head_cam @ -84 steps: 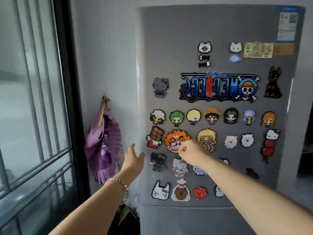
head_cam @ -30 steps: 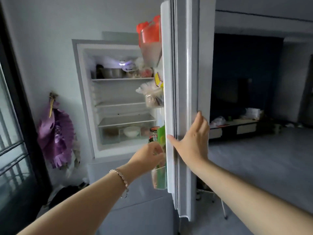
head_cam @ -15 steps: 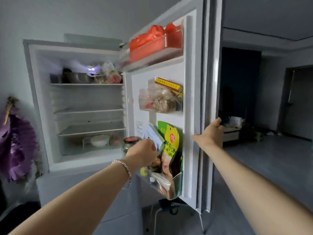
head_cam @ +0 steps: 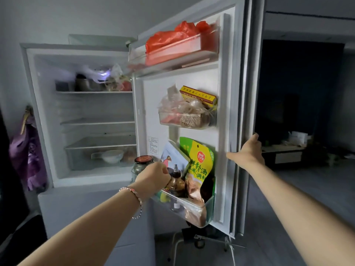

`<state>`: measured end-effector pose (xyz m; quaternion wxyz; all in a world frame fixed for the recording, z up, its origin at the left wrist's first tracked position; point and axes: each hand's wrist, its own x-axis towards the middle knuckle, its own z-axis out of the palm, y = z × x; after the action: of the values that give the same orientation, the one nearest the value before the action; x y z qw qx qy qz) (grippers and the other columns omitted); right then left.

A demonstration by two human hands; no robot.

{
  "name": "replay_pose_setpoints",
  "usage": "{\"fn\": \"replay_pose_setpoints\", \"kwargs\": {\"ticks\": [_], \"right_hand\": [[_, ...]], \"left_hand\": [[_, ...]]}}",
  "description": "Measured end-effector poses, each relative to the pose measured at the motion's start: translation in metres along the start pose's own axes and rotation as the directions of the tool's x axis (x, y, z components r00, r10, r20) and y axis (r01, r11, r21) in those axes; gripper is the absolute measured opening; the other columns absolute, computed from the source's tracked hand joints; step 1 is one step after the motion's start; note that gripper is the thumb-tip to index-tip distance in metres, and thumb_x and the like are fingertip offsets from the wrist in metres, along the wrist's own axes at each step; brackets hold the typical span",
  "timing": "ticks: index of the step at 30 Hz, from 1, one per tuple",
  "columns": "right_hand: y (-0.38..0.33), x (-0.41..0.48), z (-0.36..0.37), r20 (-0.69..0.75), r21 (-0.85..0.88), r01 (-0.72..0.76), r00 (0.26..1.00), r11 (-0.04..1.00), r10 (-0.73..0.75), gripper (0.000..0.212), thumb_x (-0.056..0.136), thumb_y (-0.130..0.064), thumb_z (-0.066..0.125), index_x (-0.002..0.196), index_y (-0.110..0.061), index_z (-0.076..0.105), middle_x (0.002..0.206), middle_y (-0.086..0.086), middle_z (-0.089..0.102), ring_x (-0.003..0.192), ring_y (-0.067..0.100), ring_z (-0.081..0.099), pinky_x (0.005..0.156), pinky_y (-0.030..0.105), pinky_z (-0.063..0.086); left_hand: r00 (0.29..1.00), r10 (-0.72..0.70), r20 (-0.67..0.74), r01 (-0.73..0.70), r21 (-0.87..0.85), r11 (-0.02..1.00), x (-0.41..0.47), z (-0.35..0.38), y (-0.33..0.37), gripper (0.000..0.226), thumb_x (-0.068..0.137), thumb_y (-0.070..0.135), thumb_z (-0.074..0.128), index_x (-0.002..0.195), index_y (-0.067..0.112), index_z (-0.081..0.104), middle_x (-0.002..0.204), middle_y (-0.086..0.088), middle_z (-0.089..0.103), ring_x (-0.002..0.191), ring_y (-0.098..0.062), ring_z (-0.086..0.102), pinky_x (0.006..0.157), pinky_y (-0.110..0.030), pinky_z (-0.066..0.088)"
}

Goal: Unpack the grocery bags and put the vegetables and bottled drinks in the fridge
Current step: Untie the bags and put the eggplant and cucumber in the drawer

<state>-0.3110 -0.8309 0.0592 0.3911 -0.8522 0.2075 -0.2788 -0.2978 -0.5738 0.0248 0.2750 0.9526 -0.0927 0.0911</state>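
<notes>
R hand (head_cam: 247, 152) grasps the outer edge of the fridge door (head_cam: 153, 104): fingers wrapped behind the edge, thumb laid along the inner face. L hand (head_cam: 153, 175) is clenched, knuckles up, at the rim of the lower door bin (head_cam: 209, 204), just beside a red-lidded jar (head_cam: 143, 164) and a dark sauce bottle (head_cam: 175, 181). Whether it grasps anything cannot be told; fingertips are hidden.

Change noted: approx. 3 s ago the door was shut, both hands at its front. 1 s ago it stood part open. It is now swung wide, w/ the R hand carried round on the edge.

Effect re task: the fridge (head_cam: 38, 112) interior is exposed, w/ shelves (head_cam: 96, 122) and bottom drawer (head_cam: 99, 156) facing the person. Access step judged done; loading not begun.

Task items: no grocery bags, vegetables or bottled drinks in view, and no bag hangs from either hand. Their position is unknown, presumably out of frame, away from both hands.
</notes>
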Motion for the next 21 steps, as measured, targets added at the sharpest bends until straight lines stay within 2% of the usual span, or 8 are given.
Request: {"fn": "replay_pose_setpoints", "kwargs": {"ticks": [5, 7, 10, 12, 14, 16, 18, 21], "right_hand": [[0.002, -0.009, 0.0, 0.001, 0.048, 0.001, 1.0, 0.999, -0.001, 0.11, 0.076, -0.022, 0.077, 0.15, -0.009, -0.003, 0.153, 0.016, 0.014, 0.138, 0.032, 0.025, 0.108, 0.044, 0.032], [-0.002, -0.035, 0.004, -0.146, -0.065, 0.175, 0.972, 0.982, -0.183, 0.103, 0.073, -0.029, 0.077, 0.149, -0.005, 0.012, 0.149, 0.02, 0.022, 0.135, 0.035, 0.025, 0.108, 0.043, 0.028], [-0.029, -0.093, 0.031, -0.276, -0.17, 0.575, 0.751, 0.8, -0.599, 0.063, 0.071, -0.027, 0.071, 0.125, -0.003, 0.051, 0.132, 0.021, 0.044, 0.122, 0.029, 0.033, 0.1, 0.04, 0.03], [-0.062, -0.13, 0.055, -0.073, -0.103, 0.695, 0.708, 0.711, -0.703, 0.036, 0.072, -0.024, 0.065, 0.103, -0.007, 0.063, 0.118, 0.012, 0.054, 0.114, 0.027, 0.042, 0.093, 0.038, 0.036], [-0.096, -0.166, 0.076, 0.358, -0.012, 0.705, 0.665, 0.709, -0.655, 0.022, 0.079, -0.022, 0.063, 0.098, -0.012, 0.066, 0.109, 0.004, 0.061, 0.109, 0.023, 0.053, 0.089, 0.032, 0.041], [-0.13, -0.206, 0.102, 0.676, 0.006, 0.746, 0.488, 0.666, -0.552, 0.02, 0.084, -0.022, 0.059, 0.099, -0.015, 0.069, 0.105, 0.001, 0.066, 0.103, 0.02, 0.059, 0.082, 0.025, 0.044], [-0.16, -0.249, 0.131, 0.797, 0.021, 0.813, 0.338, 0.582, -0.501, 0.021, 0.087, -0.022, 0.055, 0.1, -0.015, 0.07, 0.106, 0.002, 0.068, 0.102, 0.021, 0.061, 0.08, 0.025, 0.047], [-0.198, -0.32, 0.177, 0.875, 0.105, 0.871, 0.148, 0.479, -0.461, 0.023, 0.089, -0.02, 0.052, 0.103, -0.011, 0.069, 0.107, 0.006, 0.069, 0.101, 0.025, 0.061, 0.07, 0.025, 0.043]], "left_hand": [[0.999, -0.032, 0.017, 0.032, 0.007, 0.999, -0.01, -0.011, -0.029, 0.012, 0.082, 0.013, 0.05, 0.077, 0.021, 0.056, 0.08, -0.006, 0.066, 0.08, -0.027, 0.065, 0.074, -0.035, 0.054], [0.998, -0.056, 0.019, 0.055, 0.027, 0.998, -0.019, -0.024, -0.044, 0.009, 0.081, 0.014, 0.051, 0.076, 0.022, 0.055, 0.081, -0.006, 0.066, 0.08, -0.027, 0.065, 0.074, -0.034, 0.053], [0.992, -0.117, 0.044, 0.113, 0.082, 0.99, -0.04, -0.049, -0.069, 0.016, 0.083, 0.014, 0.049, 0.068, 0.018, 0.053, 0.083, -0.01, 0.068, 0.072, -0.025, 0.06, 0.065, -0.028, 0.049], [0.968, -0.2, 0.152, 0.187, 0.094, 0.978, -0.062, -0.067, -0.089, 0.017, 0.086, 0.013, 0.046, 0.072, 0.012, 0.054, 0.083, -0.013, 0.068, 0.062, -0.023, 0.059, 0.052, -0.022, 0.045], [0.915, -0.289, 0.281, 0.279, 0.076, 0.957, -0.087, -0.082, -0.112, 0.017, 0.088, 0.011, 0.044, 0.074, 0.008, 0.052, 0.074, -0.008, 0.064, 0.048, -0.016, 0.058, 0.04, -0.014, 0.04], [0.895, -0.34, 0.29, 0.334, 0.071, 0.94, -0.115, -0.097, -0.142, 0.018, 0.088, 0.011, 0.044, 0.072, 0.008, 0.051, 0.068, -0.005, 0.06, 0.042, -0.012, 0.056, 0.036, -0.011, 0.036], [0.898, -0.395, 0.193, 0.382, 0.104, 0.918, -0.145, -0.113, -0.176, 0.016, 0.085, 0.013, 0.044, 0.074, 0.008, 0.054, 0.068, -0.005, 0.062, 0.05, -0.018, 0.06, 0.042, -0.015, 0.04], [0.868, -0.496, 0.017, 0.479, 0.236, 0.846, -0.199, -0.138, -0.225, 0.018, 0.085, 0.018, 0.047, 0.08, 0.009, 0.061, 0.077, -0.006, 0.066, 0.08, -0.027, 0.069, 0.062, -0.025, 0.048]]}}
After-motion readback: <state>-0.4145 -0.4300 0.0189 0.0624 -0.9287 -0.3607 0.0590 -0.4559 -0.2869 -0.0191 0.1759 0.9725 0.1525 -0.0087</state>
